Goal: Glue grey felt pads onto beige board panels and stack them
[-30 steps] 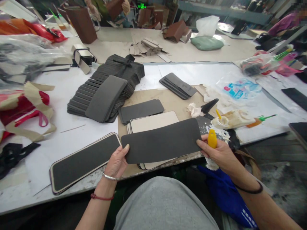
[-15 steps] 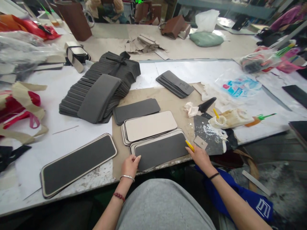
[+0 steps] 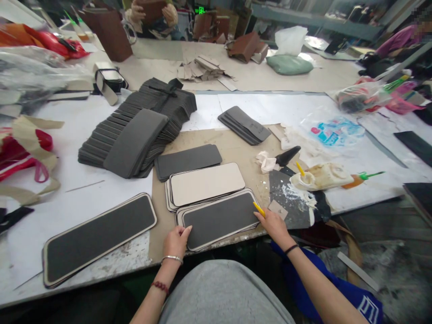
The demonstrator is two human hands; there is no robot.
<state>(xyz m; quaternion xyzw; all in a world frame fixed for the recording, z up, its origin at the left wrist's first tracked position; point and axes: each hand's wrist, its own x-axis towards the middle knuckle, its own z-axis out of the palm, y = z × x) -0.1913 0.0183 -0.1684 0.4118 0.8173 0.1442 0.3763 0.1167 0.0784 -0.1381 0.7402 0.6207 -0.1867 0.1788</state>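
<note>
A dark grey rounded panel (image 3: 219, 218) lies on top of a beige board at the table's near edge. My left hand (image 3: 176, 240) rests on its left end, fingers together and pressing down. My right hand (image 3: 274, 223) touches its right end and holds a yellow-handled tool (image 3: 258, 209) that points up and left. Just behind sits a small stack of beige boards (image 3: 206, 183), and behind that a single grey panel (image 3: 187, 159).
A finished bordered panel (image 3: 97, 236) lies to the left. A big fanned pile of grey panels (image 3: 135, 130) fills the middle left, a smaller stack (image 3: 245, 123) sits further right. A glue-smeared plate (image 3: 293, 202) and glue pot (image 3: 320, 175) stand beside my right hand. Another person's hands show at the far top.
A second ago I held the grey panel in the air with both hands. It was laid down on the beige board, and both hands now press its ends.
</note>
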